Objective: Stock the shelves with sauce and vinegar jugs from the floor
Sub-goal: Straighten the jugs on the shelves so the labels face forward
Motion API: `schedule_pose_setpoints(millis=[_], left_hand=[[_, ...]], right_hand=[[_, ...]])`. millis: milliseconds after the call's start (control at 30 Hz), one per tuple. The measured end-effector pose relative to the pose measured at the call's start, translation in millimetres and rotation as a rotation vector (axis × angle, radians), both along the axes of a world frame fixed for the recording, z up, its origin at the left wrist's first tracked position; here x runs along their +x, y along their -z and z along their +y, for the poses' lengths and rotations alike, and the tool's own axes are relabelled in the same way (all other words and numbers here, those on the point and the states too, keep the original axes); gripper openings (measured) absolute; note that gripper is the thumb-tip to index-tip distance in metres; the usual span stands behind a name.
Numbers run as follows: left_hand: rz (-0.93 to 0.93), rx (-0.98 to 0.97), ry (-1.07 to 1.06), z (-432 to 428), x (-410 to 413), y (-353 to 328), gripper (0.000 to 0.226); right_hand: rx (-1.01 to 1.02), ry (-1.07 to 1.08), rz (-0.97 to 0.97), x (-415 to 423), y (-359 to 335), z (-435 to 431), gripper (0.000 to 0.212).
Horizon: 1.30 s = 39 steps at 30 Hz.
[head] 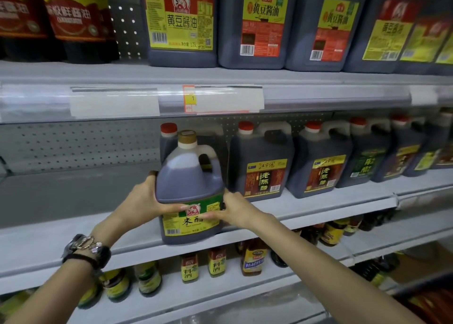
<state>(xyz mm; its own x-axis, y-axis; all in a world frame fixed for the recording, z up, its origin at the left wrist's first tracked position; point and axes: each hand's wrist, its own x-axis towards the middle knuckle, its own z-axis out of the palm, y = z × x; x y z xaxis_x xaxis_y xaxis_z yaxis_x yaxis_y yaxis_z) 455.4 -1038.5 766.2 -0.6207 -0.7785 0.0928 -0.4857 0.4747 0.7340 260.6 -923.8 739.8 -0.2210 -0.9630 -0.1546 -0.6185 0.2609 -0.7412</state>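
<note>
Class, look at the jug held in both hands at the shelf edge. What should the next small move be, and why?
Probably slide the jug a little further back on the middle shelf. The left hand and right hand grip its sides, its base is at the front lip, and the red-capped jugs beside it stand deeper in.

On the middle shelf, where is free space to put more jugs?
The middle shelf is bare left of the held jug, back to the pegboard wall. Right of it, red-capped jugs stand side by side: crowded. The left hand and right hand grip the held jug.
</note>
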Motion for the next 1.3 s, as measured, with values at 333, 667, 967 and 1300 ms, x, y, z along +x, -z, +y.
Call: schedule_pose_setpoints(millis=[333,667,967,1300], left_hand=[[0.047,0.028,-0.114,-10.6,57.2,0.6,0.070],[0.142,0.051,-0.220,-12.4,93.7,3.7,0.076],[0.137,0.073,-0.306,4.1,94.3,40.6,0.069],[0.074,0.045,-0.450,-20.5,105.6,35.4,0.065]], right_hand=[[0.024,-0.123,0.105,50.0,3.0,-32.7,0.073],[0.007,-0.095,0.195,90.1,1.8,-62.7,0.069],[0.093,-0.133,0.288,91.0,-1.6,-63.4,0.050],[0.052,-0.170,0.326,108.6,6.3,-88.1,0.038]])
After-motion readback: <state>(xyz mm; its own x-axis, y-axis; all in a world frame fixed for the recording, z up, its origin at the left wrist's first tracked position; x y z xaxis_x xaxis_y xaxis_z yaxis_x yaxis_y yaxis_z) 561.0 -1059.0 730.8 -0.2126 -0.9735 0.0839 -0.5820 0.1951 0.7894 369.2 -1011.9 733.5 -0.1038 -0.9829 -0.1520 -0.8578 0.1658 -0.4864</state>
